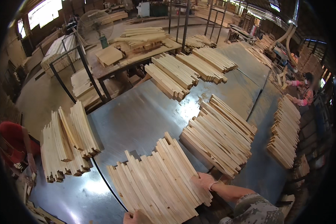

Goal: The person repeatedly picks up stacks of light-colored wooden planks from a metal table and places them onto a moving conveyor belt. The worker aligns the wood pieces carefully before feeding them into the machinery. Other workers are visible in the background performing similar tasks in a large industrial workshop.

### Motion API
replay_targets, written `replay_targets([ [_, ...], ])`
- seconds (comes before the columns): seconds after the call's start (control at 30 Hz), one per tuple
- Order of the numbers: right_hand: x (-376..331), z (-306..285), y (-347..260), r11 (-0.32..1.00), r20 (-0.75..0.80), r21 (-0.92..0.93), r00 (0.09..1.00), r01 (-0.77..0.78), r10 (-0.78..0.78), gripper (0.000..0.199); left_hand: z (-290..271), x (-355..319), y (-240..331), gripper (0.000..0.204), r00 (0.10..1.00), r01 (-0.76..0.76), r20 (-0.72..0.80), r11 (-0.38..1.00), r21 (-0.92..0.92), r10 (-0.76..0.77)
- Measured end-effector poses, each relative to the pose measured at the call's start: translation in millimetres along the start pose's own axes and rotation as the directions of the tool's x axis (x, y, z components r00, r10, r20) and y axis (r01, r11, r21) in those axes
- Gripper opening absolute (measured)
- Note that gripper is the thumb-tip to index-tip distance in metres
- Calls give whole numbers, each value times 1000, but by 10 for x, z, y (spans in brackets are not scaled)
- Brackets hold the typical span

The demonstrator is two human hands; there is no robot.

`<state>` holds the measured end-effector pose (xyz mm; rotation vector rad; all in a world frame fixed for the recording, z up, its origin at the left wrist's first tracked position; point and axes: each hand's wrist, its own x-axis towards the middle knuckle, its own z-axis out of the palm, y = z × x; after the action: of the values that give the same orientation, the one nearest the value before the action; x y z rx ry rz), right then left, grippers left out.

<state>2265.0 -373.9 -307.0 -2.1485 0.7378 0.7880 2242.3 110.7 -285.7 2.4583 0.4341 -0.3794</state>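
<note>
A row of pale wooden strips (156,179), packed side by side with uneven far ends, lies on the metal tabletop (130,112) in front of me. My right hand (205,182), seemingly in a light glove, is closed against the row's right edge. At the lower edge of the picture, my left hand (136,217) has its fingers curled at the row's near left corner; part of that hand is cut off. Just to the right, beyond my right hand, sits another packed row of strips (220,136).
A stack of strips (69,142) stands at the left, beside a person in red (15,143). More rows (190,69) lie along the far edge, and one (285,130) at the right. Co-workers (304,89) are at the far right. A dark seam (106,181) crosses the tabletop.
</note>
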Motion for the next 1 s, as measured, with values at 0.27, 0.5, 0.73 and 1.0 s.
replay_targets([
  [0.27, 663, 345, 155, 889, -483, 105, 804, 446, -346, 75, 728, 749, -1112, 53, 902, -284, -149, 816, 503, 405],
  [0.5, 607, 330, 202, 750, -393, 482, 877, 452, -276, 76, 534, 454, -145, 32, 980, 82, 22, 304, -949, -196],
  [0.73, 469, 162, 193, 660, 42, 741, 972, 124, -230, 68, 377, 502, -501, 54, 905, 412, 414, 428, -805, -92],
  [1.0, 390, 70, 663, 485, 245, 866, 950, -123, -196, 58, 613, -45, -501, 49, 811, 577, 544, 450, -681, -217],
])
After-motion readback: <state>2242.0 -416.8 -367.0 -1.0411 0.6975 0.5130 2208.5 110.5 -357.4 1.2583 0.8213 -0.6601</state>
